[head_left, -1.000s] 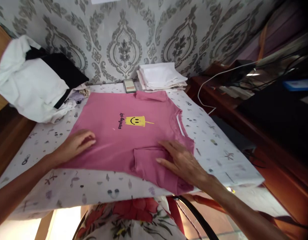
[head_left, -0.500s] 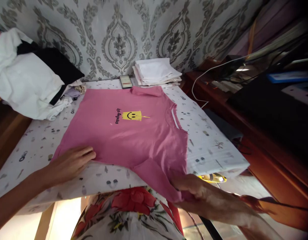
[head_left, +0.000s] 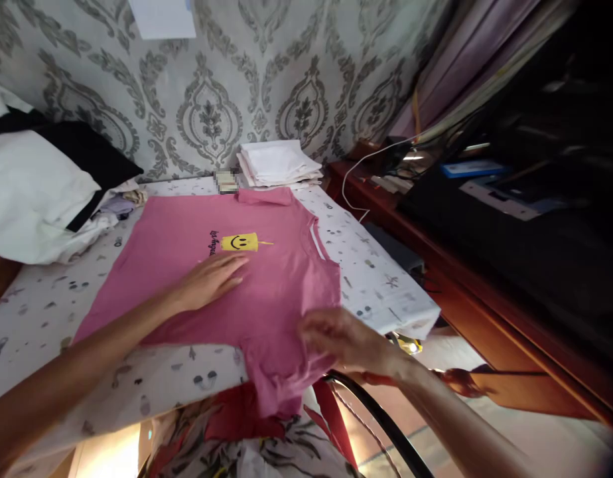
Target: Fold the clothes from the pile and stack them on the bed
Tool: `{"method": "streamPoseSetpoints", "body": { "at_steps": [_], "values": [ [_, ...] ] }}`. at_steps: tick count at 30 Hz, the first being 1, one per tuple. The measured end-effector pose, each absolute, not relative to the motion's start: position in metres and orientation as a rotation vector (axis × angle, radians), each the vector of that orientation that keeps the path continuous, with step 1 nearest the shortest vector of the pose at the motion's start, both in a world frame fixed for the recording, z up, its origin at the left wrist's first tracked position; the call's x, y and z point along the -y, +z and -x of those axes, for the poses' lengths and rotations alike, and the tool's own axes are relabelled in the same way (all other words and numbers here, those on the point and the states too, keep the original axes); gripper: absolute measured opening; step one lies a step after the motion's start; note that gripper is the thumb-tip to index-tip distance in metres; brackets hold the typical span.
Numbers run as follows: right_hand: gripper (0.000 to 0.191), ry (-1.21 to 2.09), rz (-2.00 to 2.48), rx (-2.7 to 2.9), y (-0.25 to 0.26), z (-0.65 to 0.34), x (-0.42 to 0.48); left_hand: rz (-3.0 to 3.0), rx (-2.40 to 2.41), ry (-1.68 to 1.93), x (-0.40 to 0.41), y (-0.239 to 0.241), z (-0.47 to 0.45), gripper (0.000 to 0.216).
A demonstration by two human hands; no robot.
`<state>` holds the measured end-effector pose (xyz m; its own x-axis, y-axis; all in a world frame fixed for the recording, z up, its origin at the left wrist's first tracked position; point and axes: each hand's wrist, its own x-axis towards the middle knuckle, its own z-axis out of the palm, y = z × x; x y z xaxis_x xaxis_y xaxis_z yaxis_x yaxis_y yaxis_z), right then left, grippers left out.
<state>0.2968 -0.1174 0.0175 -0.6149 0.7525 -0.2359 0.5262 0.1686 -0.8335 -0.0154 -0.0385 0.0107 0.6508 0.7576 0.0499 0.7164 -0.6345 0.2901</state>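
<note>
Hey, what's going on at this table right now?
A person has a pink T-shirt spread face up on the patterned table. Their left hand lies flat on it, just below the yellow smiley print. The right hand is at the sleeve hanging over the near edge, too blurred to tell whether it grips. Folded white cloths are stacked by the wall.

pink T-shirt (head_left: 271,299) | chest print | black script (head_left: 213,243), sideways and small, appears to read "Los Angeles" | beside a yellow smiley face (head_left: 239,242) | no other readable text
</note>
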Motion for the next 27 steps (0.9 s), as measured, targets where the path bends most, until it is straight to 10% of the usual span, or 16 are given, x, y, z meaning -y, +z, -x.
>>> {"method": "streamPoseSetpoints", "body": {
  "at_steps": [6,21,27],
  "values": [
    [0.033,0.124,2.045,1.846,-0.025,-0.336,0.067,-2.674,-1.055,0.175,0.007,-0.036,-0.058,0.072],
    [0.021,0.166,2.166,1.775,-0.02,-0.329,0.069,-2.766,-0.679,0.047,0.043,-0.029,-0.117,0.072],
    [0.035,0.247,1.503,1.928,-0.031,-0.287,0.068,-2.896,-0.64,0.098,0.068,-0.015,-0.132,0.059]
  ]
}}
